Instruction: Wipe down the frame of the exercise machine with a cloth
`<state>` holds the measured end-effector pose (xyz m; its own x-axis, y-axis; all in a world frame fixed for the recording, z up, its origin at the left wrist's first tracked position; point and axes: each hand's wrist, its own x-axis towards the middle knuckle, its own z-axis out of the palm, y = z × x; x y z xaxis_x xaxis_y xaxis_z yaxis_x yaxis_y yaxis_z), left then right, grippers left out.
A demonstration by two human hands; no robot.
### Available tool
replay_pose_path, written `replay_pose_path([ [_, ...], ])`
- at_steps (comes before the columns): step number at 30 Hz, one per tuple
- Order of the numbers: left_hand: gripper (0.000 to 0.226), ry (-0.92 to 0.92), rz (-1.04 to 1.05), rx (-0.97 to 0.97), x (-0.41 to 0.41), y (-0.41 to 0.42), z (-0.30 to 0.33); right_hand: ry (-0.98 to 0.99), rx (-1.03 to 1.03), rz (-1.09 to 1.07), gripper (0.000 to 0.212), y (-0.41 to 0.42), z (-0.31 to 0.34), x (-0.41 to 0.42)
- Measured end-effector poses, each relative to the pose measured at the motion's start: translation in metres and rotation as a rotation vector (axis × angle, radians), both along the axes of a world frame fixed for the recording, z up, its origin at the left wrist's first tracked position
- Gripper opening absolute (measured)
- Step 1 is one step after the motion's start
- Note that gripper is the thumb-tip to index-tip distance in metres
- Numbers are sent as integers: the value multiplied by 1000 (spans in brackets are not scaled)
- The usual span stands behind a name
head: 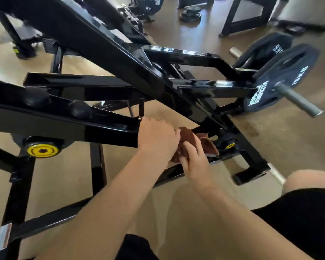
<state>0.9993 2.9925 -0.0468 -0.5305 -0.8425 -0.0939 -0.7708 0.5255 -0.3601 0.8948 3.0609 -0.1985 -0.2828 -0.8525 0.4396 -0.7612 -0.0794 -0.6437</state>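
Note:
The exercise machine's glossy black frame (105,53) fills the view, with long bars slanting from upper left to lower right. A brown cloth (190,139) is bunched at the low centre, beside the end of a thick frame arm (101,126). My left hand (156,139) curls over the cloth's left side, close against the end of that arm. My right hand (193,160) pinches the cloth from below. Part of the cloth hangs to the right near a small yellow pivot cap (230,146).
Black weight plates (281,76) sit on a grey sleeve (298,100) at right. A large yellow pivot cap (43,150) is at the left. Base bars (251,156) run across the tan floor. More racks and plates stand far behind. My knee (308,181) is at the right.

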Motion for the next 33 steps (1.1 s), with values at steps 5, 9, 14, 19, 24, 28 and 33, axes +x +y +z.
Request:
replay_pose_path([
  [5, 58, -40, 63, -128, -23, 3, -24, -134, 30, 29, 31, -2, -27, -30],
  [9, 57, -15, 150, -198, -31, 6, -35, -173, 120, -8, 32, -2, -53, -78],
  [14, 60, -28, 341, -223, -49, 5, -55, -129, 215, 86, 37, 3, -68, -132],
  [19, 74, -75, 475, -279, -87, 15, -79, -43, 138, 238, 37, 8, -77, -150],
  [24, 63, 100, 382, -74, -161, 29, -132, -160, 174, 553, 47, 6, -94, -190],
  [28, 44, 484, 293, 79, -219, 44, -161, -202, 163, 526, 43, 24, -100, -222],
  [33, 45, 527, 198, 155, -256, 39, -178, -284, 82, 394, 41, 43, -126, -257],
])
